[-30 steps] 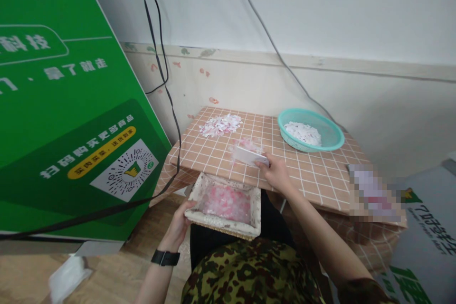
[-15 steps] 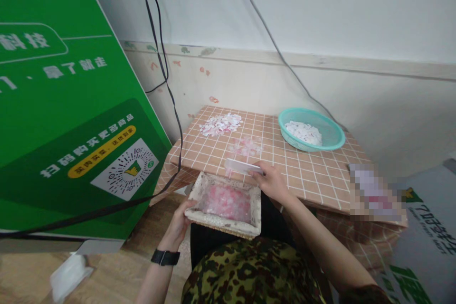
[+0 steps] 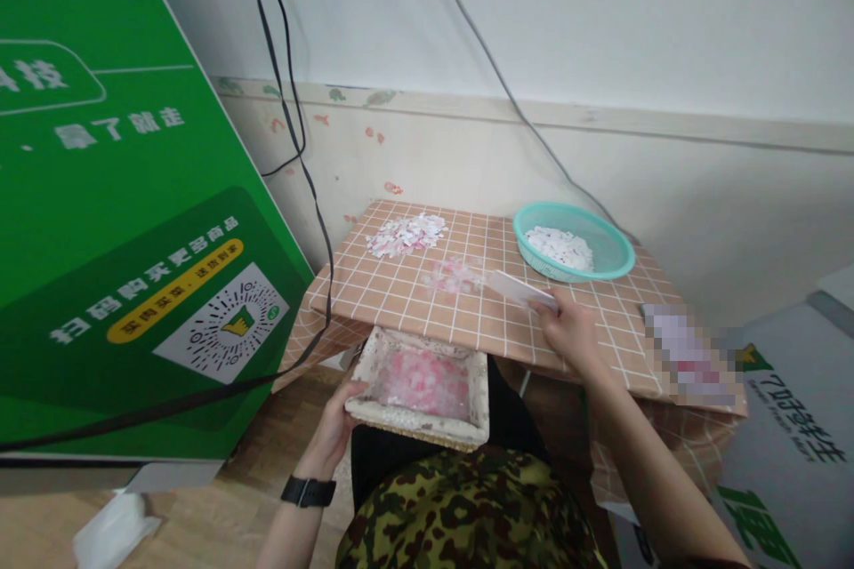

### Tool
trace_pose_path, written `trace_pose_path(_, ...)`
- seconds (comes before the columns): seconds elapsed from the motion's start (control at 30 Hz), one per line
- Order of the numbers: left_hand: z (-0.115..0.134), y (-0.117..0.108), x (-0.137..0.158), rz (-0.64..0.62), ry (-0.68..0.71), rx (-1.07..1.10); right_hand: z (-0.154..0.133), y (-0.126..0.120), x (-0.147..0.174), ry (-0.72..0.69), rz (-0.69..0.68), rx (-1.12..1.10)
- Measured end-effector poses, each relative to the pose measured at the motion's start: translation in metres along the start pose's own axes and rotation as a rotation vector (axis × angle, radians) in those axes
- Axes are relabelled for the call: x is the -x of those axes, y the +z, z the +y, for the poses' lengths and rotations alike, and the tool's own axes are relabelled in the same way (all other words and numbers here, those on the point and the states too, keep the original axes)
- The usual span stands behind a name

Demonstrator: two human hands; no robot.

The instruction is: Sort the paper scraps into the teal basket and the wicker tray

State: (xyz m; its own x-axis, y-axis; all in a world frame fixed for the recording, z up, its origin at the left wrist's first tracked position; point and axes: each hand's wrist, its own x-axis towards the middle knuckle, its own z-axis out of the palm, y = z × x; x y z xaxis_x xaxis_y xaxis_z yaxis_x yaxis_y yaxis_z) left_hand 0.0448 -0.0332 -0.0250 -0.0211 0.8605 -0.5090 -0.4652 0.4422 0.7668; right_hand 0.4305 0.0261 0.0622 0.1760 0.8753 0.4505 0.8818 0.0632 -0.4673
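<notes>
My left hand (image 3: pixel 339 418) grips the left side of a rectangular, cloth-lined basket (image 3: pixel 420 423) above my lap, against the table's front edge. Small pink and clear bits (image 3: pixel 427 378) cover its bottom; their kind I cannot make out. In my right hand (image 3: pixel 570 331), fingers closed, is a flat white strip like a card (image 3: pixel 521 288), held over the tablecloth. Left of the strip lies a loose patch of pink and clear bits (image 3: pixel 454 276). Farther back are a heap of small white and pink pieces (image 3: pixel 406 235) and a turquoise plastic colander (image 3: pixel 617 256) with white pieces (image 3: pixel 560 249) in it.
A brown checked tablecloth (image 3: pixel 400 295) covers the table, which stands against the wall. On its right corner lies a blurred-out flat object (image 3: pixel 687 356). A green printed panel (image 3: pixel 133 196) rises at left, with black cables (image 3: pixel 313 187) hanging before it. Grey boxes (image 3: pixel 787 391) stand at right.
My right hand has moved right with the white strip, away from the basket and past the patch of pink bits. My left hand still holds the basket in about the same place.
</notes>
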Motion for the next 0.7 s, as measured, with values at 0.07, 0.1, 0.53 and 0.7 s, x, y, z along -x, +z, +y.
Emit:
trace_pose_path(0.07,-0.003,0.004,-0.001,0.002,-0.022,-0.024,0.003,0.004,-0.005,-0.017,0.004,0.013)
trace_pose_path(0.1,-0.004,0.005,-0.001,-0.003,-0.028,-0.039,0.002,0.006,-0.007,-0.026,-0.009,0.000)
trace_pose_path(0.53,-0.033,-0.003,-0.004,-0.046,-0.009,-0.052,-0.020,0.023,-0.019,-0.120,-0.181,-0.254)
trace_pose_path(0.7,-0.034,-0.002,-0.005,-0.022,-0.018,-0.036,-0.035,0.031,-0.025,-0.134,-0.198,-0.297)
